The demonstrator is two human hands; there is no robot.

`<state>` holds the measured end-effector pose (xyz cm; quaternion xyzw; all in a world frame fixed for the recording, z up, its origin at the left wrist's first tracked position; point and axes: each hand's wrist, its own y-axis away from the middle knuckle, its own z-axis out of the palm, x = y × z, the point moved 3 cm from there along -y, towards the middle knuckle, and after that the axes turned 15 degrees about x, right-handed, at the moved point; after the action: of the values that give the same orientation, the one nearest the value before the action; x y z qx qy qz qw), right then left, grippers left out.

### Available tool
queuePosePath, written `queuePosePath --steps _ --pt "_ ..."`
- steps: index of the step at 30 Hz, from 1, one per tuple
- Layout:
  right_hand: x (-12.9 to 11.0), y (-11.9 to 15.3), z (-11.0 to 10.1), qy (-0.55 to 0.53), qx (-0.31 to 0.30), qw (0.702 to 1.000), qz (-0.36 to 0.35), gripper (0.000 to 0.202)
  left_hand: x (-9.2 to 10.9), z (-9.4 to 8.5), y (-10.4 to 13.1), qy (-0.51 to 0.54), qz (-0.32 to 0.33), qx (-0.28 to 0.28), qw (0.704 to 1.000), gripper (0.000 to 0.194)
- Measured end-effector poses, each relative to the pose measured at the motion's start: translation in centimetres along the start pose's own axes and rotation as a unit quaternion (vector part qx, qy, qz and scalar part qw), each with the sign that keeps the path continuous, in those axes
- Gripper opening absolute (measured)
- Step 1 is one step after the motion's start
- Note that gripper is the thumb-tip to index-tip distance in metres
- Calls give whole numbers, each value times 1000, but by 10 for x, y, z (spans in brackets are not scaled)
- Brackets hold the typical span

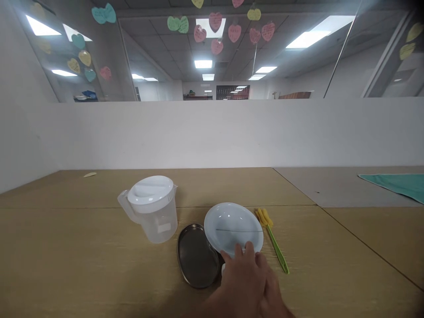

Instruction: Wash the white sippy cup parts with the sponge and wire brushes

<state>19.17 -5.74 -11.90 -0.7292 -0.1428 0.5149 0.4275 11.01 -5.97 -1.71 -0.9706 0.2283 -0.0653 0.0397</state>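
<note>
Glossy white round bowl (228, 221): sits just below and right of frame centre, a thin dark line crossing its inside; whether it rests flat or is raised is unclear.
Left hand (243, 274): reaches in from the bottom edge, fingers slightly spread and bent at the bowl's near rim; how firm a hold it has, if any, cannot be told.
Right hand (270, 282): lies largely behind the left at lower centre; its fingers are mostly hidden, so its grip cannot be told.
White patch (223, 268): peeks out at the left hand's left edge, too covered to identify.
Dark oval metal tray (198, 260): lies left of the bowl, which overlaps its upper right edge in view.
Clear plastic pitcher with white lid (160, 221): stands upright left of centre, handle toward the left, spout toward the right.
Green-handled brush with yellow head (270, 233): lies slanted just right of the bowl, head uppermost.
Tan wooden tabletop (99, 265): spans the lower frame.
Teal cloth (397, 183): lies at the right edge.
Pink heart-shaped notes (235, 33): dot the glass along the top, among yellow and green ones.
</note>
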Motion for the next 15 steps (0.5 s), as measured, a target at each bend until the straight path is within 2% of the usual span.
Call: queuePosePath --steps 2,6,13,15 --pt "2 2 2 -33 -10 999 11 11 1 -5 -1 4 -7 -23 1000 33" --pt "6 7 4 -53 -17 998 31 13 -1 -7 -3 4 -1 -30 1000 32" --pt "6 11 3 -26 7 999 28 12 -1 -5 -9 -3 -1 -43 999 31" --pt "9 13 2 -17 8 999 29 16 -1 -2 -10 3 18 -27 999 30"
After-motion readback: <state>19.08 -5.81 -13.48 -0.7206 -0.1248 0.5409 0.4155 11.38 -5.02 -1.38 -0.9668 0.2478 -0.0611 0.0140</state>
